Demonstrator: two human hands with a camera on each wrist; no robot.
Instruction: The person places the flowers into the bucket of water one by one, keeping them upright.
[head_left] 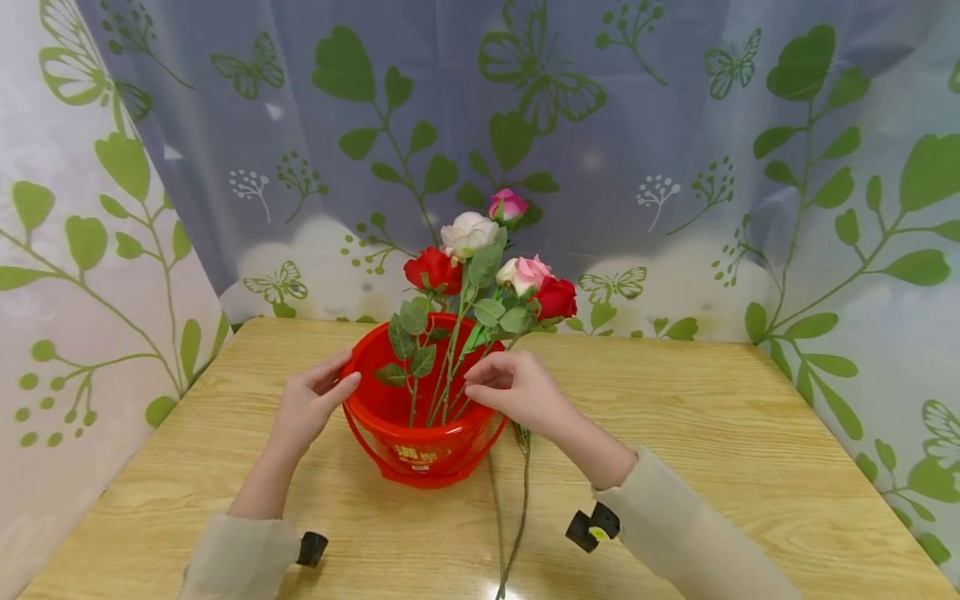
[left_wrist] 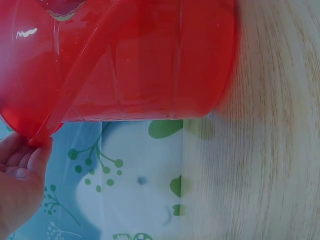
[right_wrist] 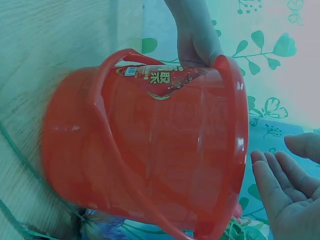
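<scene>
A red plastic bucket (head_left: pixel 420 454) stands on the table, its handle hanging down in front. Inside lean several artificial roses, among them a red rose (head_left: pixel 433 271) and a white rose (head_left: pixel 470 234). A pink-and-cream rose (head_left: pixel 525 273) and another red rose (head_left: pixel 556 297) show towards the right. My left hand (head_left: pixel 309 402) holds the bucket's rim on the left; its fingers meet the rim in the left wrist view. Above the right rim, my right hand (head_left: pixel 521 392) is near the stems. In the right wrist view its thumb and fingers are apart, with nothing between them.
Long loose stems (head_left: pixel 522 508) lie on the wooden table (head_left: pixel 675 433) right of the bucket, running to the front edge. Their upper ends are hidden behind the bucket and right hand. A patterned curtain (head_left: pixel 675 125) hangs behind the table.
</scene>
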